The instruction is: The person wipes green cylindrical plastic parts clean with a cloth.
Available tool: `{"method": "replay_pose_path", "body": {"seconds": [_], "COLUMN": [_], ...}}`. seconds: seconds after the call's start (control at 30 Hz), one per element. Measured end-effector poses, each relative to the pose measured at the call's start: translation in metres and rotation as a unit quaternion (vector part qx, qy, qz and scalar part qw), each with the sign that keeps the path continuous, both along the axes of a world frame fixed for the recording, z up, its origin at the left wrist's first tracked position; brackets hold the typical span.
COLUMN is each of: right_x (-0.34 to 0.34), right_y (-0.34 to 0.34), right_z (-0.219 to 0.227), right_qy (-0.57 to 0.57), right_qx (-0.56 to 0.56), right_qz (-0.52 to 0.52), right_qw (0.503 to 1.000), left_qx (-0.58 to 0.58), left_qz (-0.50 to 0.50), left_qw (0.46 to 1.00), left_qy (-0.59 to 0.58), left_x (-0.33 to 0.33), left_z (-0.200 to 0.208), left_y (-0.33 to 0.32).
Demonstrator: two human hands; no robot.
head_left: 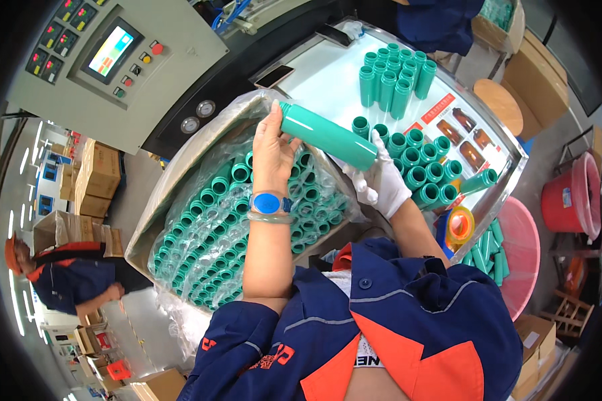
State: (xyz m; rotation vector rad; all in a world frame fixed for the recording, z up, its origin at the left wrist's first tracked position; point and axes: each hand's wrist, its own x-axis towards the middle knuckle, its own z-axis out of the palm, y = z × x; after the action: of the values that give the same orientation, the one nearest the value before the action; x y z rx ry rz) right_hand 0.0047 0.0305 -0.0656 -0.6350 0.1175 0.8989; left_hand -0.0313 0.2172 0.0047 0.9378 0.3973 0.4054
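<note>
A green plastic bottle (328,136) is held tilted between my two hands, above the corner of a large carton (180,158). My bare left hand (273,144) grips it at the threaded neck. White-gloved, my right hand (389,184) is at the other end, its fingers against the base. Rows of similar green bottles (211,198) fill the carton under clear plastic film, mouths upward. To the right, a table (314,81) bears a near group of upright green bottles (421,160) and a far group (394,77). One bottle (478,182) leans outward at the near group's edge.
A roll of tape (459,226) sits at the table's near edge, beside a pink tub (525,257) holding loose green bottles. A phone (274,77) lies at the table's left. Beyond stands a machine panel (174,33). One person (67,281) is at left, another (438,27) at the far side.
</note>
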Motion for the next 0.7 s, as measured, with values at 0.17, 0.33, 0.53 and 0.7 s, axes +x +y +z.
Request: {"method": "replay_pose_path", "body": {"seconds": [0.17,0.33,0.53,0.7], "right_x": [0.012,0.019,0.033,0.068], "right_y": [-0.001,-0.016,-0.056,-0.09], "right_z": [-0.006,-0.001,0.01,0.031], "right_qy": [0.045,-0.008,-0.006,-0.109], "right_qx": [-0.037,-0.018,-0.053,-0.107], "right_qz": [0.016,0.028,0.028,-0.043], "right_qw": [0.998,0.999,0.998,0.987], "left_qx": [0.024,0.007,0.069,0.328], "left_qz": [0.029,0.052,0.125,0.097], "left_qw": [0.996,0.994,0.99,0.939], "left_qy": [0.076,0.098,-0.002,-0.041], "left_x": [0.007,0.016,0.046,0.102], "left_z": [-0.008,-0.021,-0.031,-0.06], "left_y": [0.001,0.003,0.004,-0.01]}}
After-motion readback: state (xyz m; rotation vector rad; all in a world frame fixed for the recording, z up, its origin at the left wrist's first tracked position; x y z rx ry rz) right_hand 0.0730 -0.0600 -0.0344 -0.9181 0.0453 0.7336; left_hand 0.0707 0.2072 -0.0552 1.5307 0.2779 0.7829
